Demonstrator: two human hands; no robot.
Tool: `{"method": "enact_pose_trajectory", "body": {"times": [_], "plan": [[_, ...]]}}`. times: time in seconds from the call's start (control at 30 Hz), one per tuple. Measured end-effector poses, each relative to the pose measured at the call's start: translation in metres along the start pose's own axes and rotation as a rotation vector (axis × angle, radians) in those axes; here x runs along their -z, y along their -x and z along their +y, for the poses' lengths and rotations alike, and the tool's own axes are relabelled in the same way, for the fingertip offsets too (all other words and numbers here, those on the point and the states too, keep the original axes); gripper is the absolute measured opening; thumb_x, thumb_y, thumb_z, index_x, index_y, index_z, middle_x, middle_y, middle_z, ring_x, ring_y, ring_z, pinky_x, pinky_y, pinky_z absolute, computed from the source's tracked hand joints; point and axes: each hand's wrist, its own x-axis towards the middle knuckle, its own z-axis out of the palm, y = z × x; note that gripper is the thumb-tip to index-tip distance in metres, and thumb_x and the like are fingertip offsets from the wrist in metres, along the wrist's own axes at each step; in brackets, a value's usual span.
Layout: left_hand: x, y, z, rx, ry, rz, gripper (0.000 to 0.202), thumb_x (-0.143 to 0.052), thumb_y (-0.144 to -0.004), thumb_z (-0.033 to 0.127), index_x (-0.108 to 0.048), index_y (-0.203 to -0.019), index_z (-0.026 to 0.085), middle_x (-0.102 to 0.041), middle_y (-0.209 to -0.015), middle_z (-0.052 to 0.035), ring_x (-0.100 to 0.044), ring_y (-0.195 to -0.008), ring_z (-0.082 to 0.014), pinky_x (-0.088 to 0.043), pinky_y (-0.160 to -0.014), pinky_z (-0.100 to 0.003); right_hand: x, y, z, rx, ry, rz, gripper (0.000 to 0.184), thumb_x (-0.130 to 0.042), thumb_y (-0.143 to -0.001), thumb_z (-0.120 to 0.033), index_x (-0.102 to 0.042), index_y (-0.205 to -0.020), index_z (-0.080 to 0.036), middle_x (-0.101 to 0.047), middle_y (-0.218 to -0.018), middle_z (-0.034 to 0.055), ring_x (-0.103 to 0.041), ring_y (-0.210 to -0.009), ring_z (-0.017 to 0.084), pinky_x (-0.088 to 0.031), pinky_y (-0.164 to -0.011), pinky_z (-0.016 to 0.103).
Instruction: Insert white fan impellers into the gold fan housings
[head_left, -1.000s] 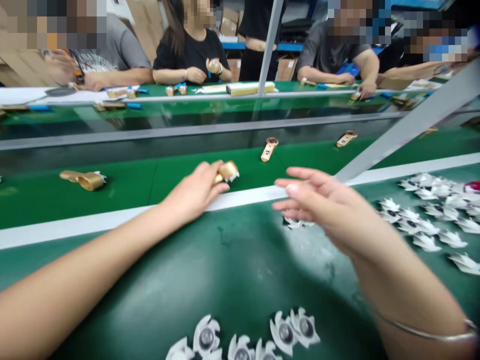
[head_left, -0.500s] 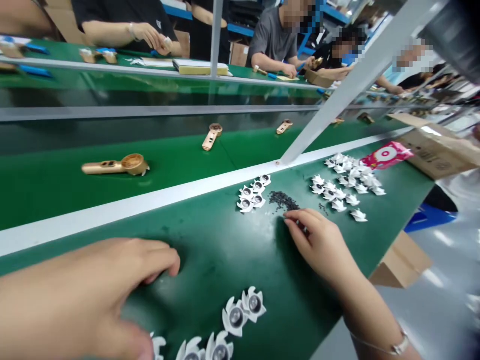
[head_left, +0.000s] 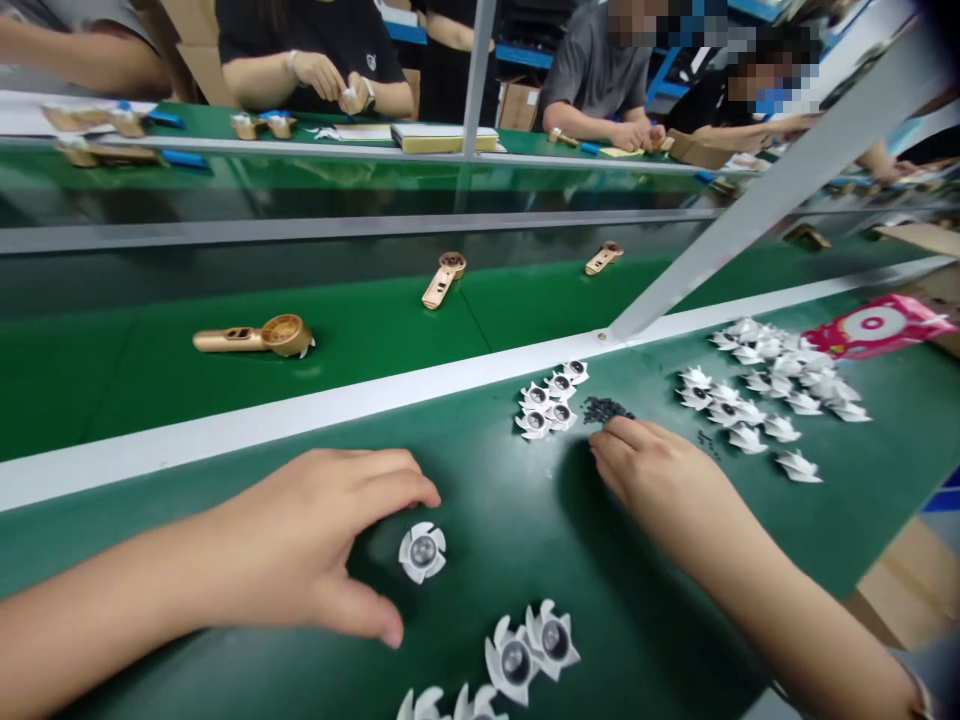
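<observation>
My left hand (head_left: 315,540) rests on the dark green table (head_left: 480,480), fingers and thumb curved apart around a single white fan-blade wheel (head_left: 422,552) that lies flat just off its fingertips. It does not grip the wheel. My right hand (head_left: 660,470) reaches forward with its fingers bunched, tips down at the near edge of a small heap of tiny black pieces (head_left: 606,409). What those fingertips pinch is hidden. A little cluster of white wheels (head_left: 551,395) lies just left of that heap.
A gold handheld device (head_left: 255,338) and two more (head_left: 444,280) (head_left: 604,258) lie on the green belt beyond the white strip. More white wheels are at the right (head_left: 765,390) and near me (head_left: 529,650). A pink bag (head_left: 874,325), a slanted metal strut (head_left: 750,200). Other people work across the belt.
My left hand let go of the gold device on the belt and drew back to the table; one white wheel now lies by its fingers. My right hand went to the black heap.
</observation>
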Motion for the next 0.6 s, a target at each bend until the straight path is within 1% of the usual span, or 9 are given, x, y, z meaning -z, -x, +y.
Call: {"method": "enact_pose_trajectory", "body": {"times": [0.1, 0.17, 0.23, 0.27, 0.33, 0.4, 0.43, 0.5, 0.6], "plan": [[-0.011, -0.001, 0.001, 0.03, 0.007, -0.032, 0.033, -0.072, -0.082, 0.045, -0.065, -0.111, 0.028, -0.066, -0.107, 0.0004, -0.065, -0.082, -0.0156, -0.045, -0.069, -0.026, 0.003, -0.009, -0.007, -0.007, -0.001, 0.037, 0.022, -0.052, -0.09, -0.014, -0.063, -0.071, -0.015, -0.063, -0.072, 0.0109, -0.06, -0.064, 0.025, -0.044, -0.057, 0.035], [-0.015, -0.002, 0.003, 0.064, 0.04, -0.001, 0.024, -0.07, -0.084, 0.038, -0.068, -0.106, 0.028, -0.065, -0.104, 0.0015, -0.064, -0.079, -0.0141, -0.044, -0.067, -0.025, 0.008, -0.016, -0.026, 0.001, -0.05, 0.068, 0.017, -0.052, -0.091, -0.015, -0.062, -0.077, -0.016, -0.064, -0.077, 0.0096, -0.061, -0.066, 0.022, -0.046, -0.057, 0.032], [-0.015, -0.003, 0.005, 0.07, 0.111, 0.051, 0.024, -0.071, -0.081, 0.033, -0.068, -0.104, 0.027, -0.066, -0.104, 0.0019, -0.063, -0.08, -0.0131, -0.044, -0.068, -0.024, 0.014, -0.024, -0.055, 0.044, -0.259, 0.062, 0.015, -0.051, -0.091, -0.012, -0.06, -0.082, -0.018, -0.064, -0.081, 0.0056, -0.062, -0.07, 0.017, -0.049, -0.061, 0.026], [-0.015, -0.002, 0.006, 0.068, 0.155, 0.08, 0.023, -0.071, -0.079, 0.031, -0.069, -0.102, 0.026, -0.066, -0.1, 0.0021, -0.062, -0.078, -0.0121, -0.044, -0.066, -0.023, 0.017, -0.028, -0.072, 0.075, -0.44, 0.037, 0.015, -0.05, -0.091, -0.01, -0.06, -0.083, -0.019, -0.063, -0.081, 0.0034, -0.061, -0.071, 0.014, -0.049, -0.062, 0.023], [-0.013, -0.001, 0.008, 0.068, 0.239, 0.145, 0.019, -0.071, -0.077, 0.026, -0.068, -0.095, 0.023, -0.063, -0.083, 0.0038, -0.058, -0.069, -0.0093, -0.042, -0.06, -0.02, 0.022, -0.036, -0.102, 0.155, -0.736, -0.031, 0.016, -0.052, -0.088, -0.007, -0.061, -0.085, -0.019, -0.062, -0.081, 0.001, -0.06, -0.071, 0.011, -0.048, -0.063, 0.021], [-0.01, 0.001, 0.011, 0.067, 0.301, 0.222, 0.013, -0.071, -0.073, 0.023, -0.067, -0.085, 0.021, -0.054, -0.066, 0.0065, -0.051, -0.058, -0.0067, -0.039, -0.054, -0.018, 0.024, -0.043, -0.122, 0.213, -0.877, -0.059, 0.015, -0.054, -0.087, -0.006, -0.061, -0.085, -0.019, -0.062, -0.081, 0.0005, -0.059, -0.07, 0.01, -0.046, -0.062, 0.021], [-0.008, 0.003, 0.012, 0.071, 0.325, 0.262, 0.013, -0.072, -0.071, 0.021, -0.066, -0.082, 0.02, -0.051, -0.062, 0.0075, -0.049, -0.055, -0.0057, -0.038, -0.052, -0.017, 0.024, -0.045, -0.127, 0.224, -0.898, -0.053, 0.014, -0.055, -0.086, -0.006, -0.061, -0.085, -0.019, -0.061, -0.08, 0.0003, -0.058, -0.07, 0.01, -0.046, -0.061, 0.021], [-0.004, 0.004, 0.015, 0.08, 0.371, 0.318, 0.014, -0.073, -0.068, 0.02, -0.066, -0.08, 0.019, -0.051, -0.059, 0.0081, -0.047, -0.053, -0.0046, -0.038, -0.05, -0.015, 0.024, -0.049, -0.13, 0.212, -0.91, -0.019, 0.014, -0.056, -0.086, -0.006, -0.062, -0.084, -0.019, -0.061, -0.079, 0.0001, -0.058, -0.069, 0.011, -0.046, -0.061, 0.021], [0.001, 0.005, 0.017, 0.086, 0.422, 0.331, 0.014, -0.073, -0.067, 0.019, -0.066, -0.08, 0.018, -0.051, -0.058, 0.0082, -0.047, -0.052, -0.0043, -0.039, -0.049, -0.014, 0.023, -0.052, -0.127, 0.19, -0.884, 0.029, 0.015, -0.056, -0.087, -0.006, -0.063, -0.086, -0.02, -0.062, -0.08, 0.0004, -0.06, -0.07, 0.011, -0.048, -0.061, 0.021]]}}
